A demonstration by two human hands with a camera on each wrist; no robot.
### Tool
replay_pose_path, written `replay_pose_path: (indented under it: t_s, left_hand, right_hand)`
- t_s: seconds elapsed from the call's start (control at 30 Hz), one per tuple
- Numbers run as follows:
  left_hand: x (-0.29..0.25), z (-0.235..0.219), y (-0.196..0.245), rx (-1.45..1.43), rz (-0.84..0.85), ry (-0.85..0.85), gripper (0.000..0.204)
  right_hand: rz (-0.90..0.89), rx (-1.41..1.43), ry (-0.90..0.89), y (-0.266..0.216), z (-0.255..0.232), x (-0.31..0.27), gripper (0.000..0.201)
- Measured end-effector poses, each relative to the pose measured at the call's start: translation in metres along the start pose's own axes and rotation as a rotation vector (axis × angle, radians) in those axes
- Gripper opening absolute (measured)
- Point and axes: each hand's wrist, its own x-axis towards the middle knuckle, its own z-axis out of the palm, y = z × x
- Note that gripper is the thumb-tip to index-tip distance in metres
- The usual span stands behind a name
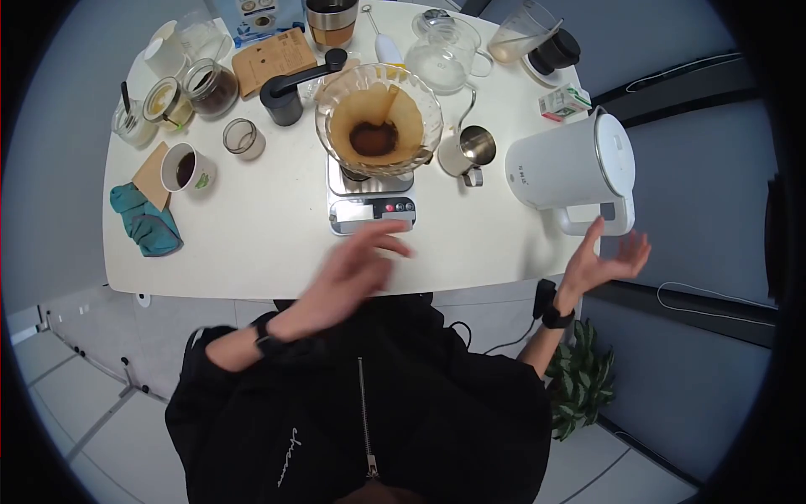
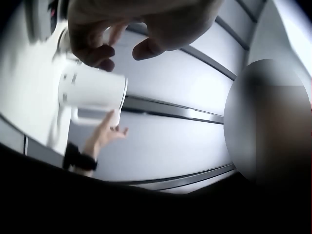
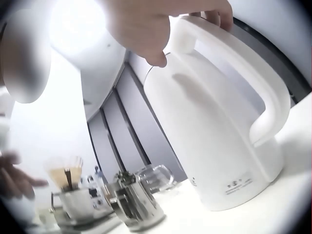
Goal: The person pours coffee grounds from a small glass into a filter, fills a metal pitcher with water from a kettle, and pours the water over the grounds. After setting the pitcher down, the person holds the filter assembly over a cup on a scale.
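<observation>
My left hand (image 1: pixel 348 270), blurred, hovers over the table's front edge with loosely bent fingers and nothing in them. Just beyond it is a digital scale (image 1: pixel 342 217). A ribbed glass dripper (image 1: pixel 432 126) stands over the scale, lined with a brown paper filter (image 1: pixel 405 118) that has wet coffee grounds (image 1: pixel 369 141) at its bottom. On the right, my right hand (image 1: pixel 594 270) is spread beside the handle of a white electric kettle (image 1: pixel 554 164). In the right wrist view its fingers are near the top of the handle (image 3: pixel 273 87). The kettle stands upright, lid on.
A small steel pitcher (image 1: pixel 453 160) stands between dripper and kettle. Behind are a glass server (image 1: pixel 441 63) and a hand grinder (image 1: pixel 283 105). To the left are a paper cup of dark coffee (image 1: pixel 201 172), glass jars (image 1: pixel 214 97) and a teal cloth (image 1: pixel 151 231).
</observation>
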Motion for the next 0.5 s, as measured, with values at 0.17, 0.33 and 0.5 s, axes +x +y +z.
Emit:
replay_pose_path:
  t_s: [0.17,0.33,0.5]
  left_hand:
    - [0.090,0.055,-0.031,-0.232,-0.313,0.013,0.064]
    - [0.141,0.075,-0.040,-0.266,-0.331,0.252,0.064]
    - [0.167,0.085,-0.055,-0.476,-0.288,0.260,0.043]
  right_hand:
    - [0.566,0.374,-0.109,0.023,0.028,-0.007,0.050]
    - [0.818,0.599,-0.203,0.037,0.025,-0.024,0.025]
    - [0.896,0.807,-0.157,0.031,0.020,-0.030,0.039]
